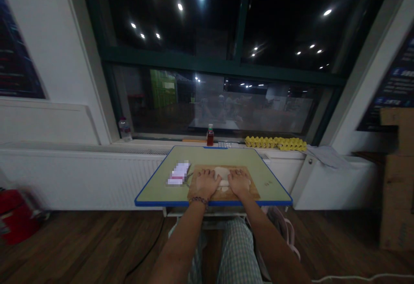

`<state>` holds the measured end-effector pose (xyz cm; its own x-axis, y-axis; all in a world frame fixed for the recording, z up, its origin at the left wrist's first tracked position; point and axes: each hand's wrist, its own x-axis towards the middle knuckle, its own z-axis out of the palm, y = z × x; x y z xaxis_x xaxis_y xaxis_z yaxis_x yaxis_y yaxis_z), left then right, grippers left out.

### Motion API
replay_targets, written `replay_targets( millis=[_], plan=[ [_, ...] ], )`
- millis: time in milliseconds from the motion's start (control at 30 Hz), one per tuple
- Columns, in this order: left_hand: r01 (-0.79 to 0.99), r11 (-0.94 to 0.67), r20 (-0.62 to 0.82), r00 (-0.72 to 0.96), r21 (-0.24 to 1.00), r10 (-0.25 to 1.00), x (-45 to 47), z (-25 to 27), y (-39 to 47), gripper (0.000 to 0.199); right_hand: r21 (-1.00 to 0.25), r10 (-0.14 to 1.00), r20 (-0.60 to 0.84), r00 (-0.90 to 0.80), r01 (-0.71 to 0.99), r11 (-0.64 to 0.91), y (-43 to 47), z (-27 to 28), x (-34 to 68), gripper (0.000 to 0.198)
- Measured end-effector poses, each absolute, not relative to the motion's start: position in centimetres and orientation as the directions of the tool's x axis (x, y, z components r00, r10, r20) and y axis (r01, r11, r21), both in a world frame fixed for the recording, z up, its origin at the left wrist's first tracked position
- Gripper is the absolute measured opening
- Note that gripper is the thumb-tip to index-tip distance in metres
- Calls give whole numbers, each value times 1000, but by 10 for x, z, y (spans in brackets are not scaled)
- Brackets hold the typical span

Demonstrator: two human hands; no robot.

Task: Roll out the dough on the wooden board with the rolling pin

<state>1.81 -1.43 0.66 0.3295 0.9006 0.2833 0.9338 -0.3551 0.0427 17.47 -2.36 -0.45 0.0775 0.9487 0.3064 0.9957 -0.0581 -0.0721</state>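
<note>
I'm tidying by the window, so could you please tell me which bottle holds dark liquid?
The small white-capped bottle just beyond the table looks filled with reddish-brown liquid; the other bottle, at the left end of the window, looks clear.

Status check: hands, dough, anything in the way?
Left hand, right hand down, pale dough showing between. Dough on wooden board. Pixelated item left of board, looks out of the way.

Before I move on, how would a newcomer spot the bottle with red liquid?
Find the big window, then the sill below it. There, just past the table, stands the bottle. Its dark red contents set it apart from the clear bottle at far left.
</note>
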Motion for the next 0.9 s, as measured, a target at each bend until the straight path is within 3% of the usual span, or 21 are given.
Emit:
replay_targets(
  millis=[600,900],
  plan=[
    [964,-265,353,240,25,904,21,7,-15,40,-76,946,311,84,995,-64,-22,-4,174,44],
    [948,-307,293,273,77,916,19,13,-16,35,-84,948,306,87,994,-64,-15,-6,175,43]
  ],
)
